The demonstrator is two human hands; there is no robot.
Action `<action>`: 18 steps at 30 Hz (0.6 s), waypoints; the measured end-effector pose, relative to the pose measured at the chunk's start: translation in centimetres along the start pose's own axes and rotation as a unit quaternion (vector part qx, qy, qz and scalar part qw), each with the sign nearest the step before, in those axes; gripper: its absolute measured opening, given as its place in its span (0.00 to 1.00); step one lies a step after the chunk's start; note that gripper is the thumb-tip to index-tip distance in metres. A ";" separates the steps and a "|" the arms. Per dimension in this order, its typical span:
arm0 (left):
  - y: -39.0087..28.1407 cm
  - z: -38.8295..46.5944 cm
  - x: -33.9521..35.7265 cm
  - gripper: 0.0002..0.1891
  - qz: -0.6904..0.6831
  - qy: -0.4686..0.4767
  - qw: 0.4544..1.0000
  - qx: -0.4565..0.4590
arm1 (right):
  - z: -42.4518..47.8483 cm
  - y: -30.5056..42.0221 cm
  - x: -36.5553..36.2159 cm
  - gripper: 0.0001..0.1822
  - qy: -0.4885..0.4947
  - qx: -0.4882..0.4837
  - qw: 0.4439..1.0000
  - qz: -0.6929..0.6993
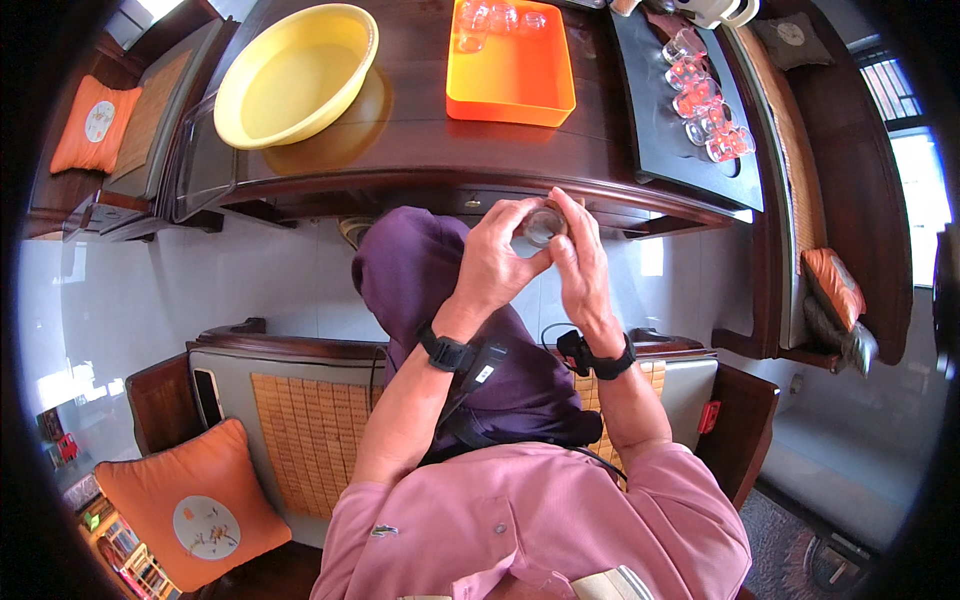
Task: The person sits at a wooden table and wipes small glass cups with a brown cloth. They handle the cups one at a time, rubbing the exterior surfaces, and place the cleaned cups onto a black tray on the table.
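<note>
Between my two hands, in front of the wooden table's near edge, is a small clear glass cup (543, 225). My left hand (496, 259) curls its thumb and fingers around the glass's left side. From the right, my right hand (583, 262) presses its thumb and fingers against the same glass. Something brownish shows behind the glass at the right fingers, too little to name. Ahead on the table sits an orange plastic tray (510, 112) with several clear glass cups (487, 21) at its far end.
A yellow plastic basin (300, 82) stands on the dark wooden table (420, 142), left of the tray. On the right, a black tea tray (652, 127) carries several red-patterned glasses (701, 97) in a row. A white kettle (720, 10) stands at the far right.
</note>
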State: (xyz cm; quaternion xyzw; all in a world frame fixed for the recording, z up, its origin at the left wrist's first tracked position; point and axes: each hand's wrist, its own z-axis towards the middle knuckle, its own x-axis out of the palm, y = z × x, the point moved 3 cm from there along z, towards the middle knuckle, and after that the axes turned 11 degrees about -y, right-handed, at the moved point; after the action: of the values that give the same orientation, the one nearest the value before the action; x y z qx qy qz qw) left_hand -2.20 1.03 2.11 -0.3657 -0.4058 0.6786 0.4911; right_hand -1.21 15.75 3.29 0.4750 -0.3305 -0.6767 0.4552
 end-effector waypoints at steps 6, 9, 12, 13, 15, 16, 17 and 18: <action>0.1 -0.4 0.4 0.28 0.065 0.019 0.998 0.014 | 0.0 -1.8 0.0 0.25 0.003 0.245 0.954 0.174; 0.7 -0.7 0.6 0.31 0.108 0.039 0.993 0.037 | 0.1 -0.9 0.1 0.25 -0.016 0.216 0.974 0.072; 0.8 -0.7 0.8 0.32 0.115 0.049 0.991 0.038 | 0.0 -2.6 0.1 0.26 -0.041 0.247 0.949 0.192; 0.8 -0.7 0.9 0.33 0.110 0.047 0.992 0.037 | 0.0 -3.1 0.0 0.26 -0.046 0.256 0.938 0.229; 0.8 -0.7 0.9 0.34 0.088 0.046 0.995 0.027 | -0.2 -3.6 -0.3 0.24 -0.038 0.285 0.911 0.295; 0.6 -0.6 0.8 0.34 0.070 0.047 0.996 0.019 | -0.2 -3.6 -0.3 0.23 -0.040 0.293 0.900 0.322; 0.5 -0.5 0.8 0.35 0.053 0.048 0.997 0.011 | -0.2 -3.6 -0.3 0.23 -0.043 0.300 0.887 0.348; 0.2 -0.4 0.7 0.34 0.040 0.024 0.999 0.014 | 0.0 -4.0 -0.4 0.23 -0.043 0.287 0.887 0.360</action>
State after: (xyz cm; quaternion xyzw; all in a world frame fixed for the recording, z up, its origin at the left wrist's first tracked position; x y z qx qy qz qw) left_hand -2.14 1.77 1.67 -0.3909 -0.3689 0.6944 0.4784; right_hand -2.36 17.55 -0.09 0.4038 -0.6780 -0.3618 0.4963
